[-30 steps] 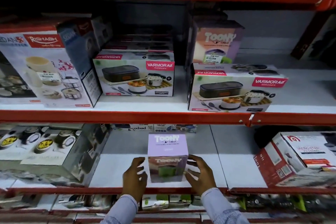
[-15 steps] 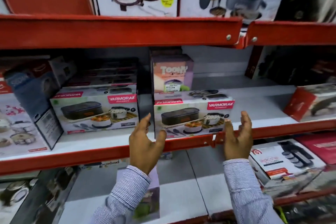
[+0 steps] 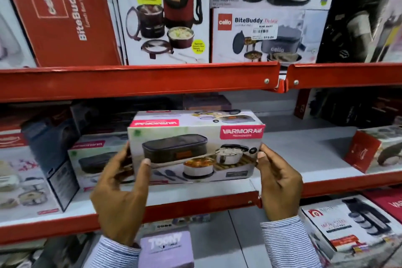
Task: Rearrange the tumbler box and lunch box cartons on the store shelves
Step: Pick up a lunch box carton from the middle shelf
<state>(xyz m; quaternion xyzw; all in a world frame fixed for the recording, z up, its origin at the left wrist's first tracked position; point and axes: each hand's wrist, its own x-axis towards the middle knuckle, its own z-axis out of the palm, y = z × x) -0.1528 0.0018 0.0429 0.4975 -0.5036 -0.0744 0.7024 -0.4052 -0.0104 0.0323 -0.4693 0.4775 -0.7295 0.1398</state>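
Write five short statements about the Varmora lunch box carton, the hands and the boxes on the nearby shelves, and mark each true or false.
1. Both hands hold the Varmora lunch box carton, the left hand at its left end and the right hand at its right end. True.
2. The carton is held upside down. False: its front label and picture read upright.
3. A lilac Toony tumbler box stands on the shelf below the hands. True.
4. The held carton is the only Varmora carton in view. False: a second Varmora carton sits on the middle shelf, behind the left hand.
5. The BiteBuddy Deluxe box with the price sticker sits on the lowest shelf. False: it is on the top shelf.
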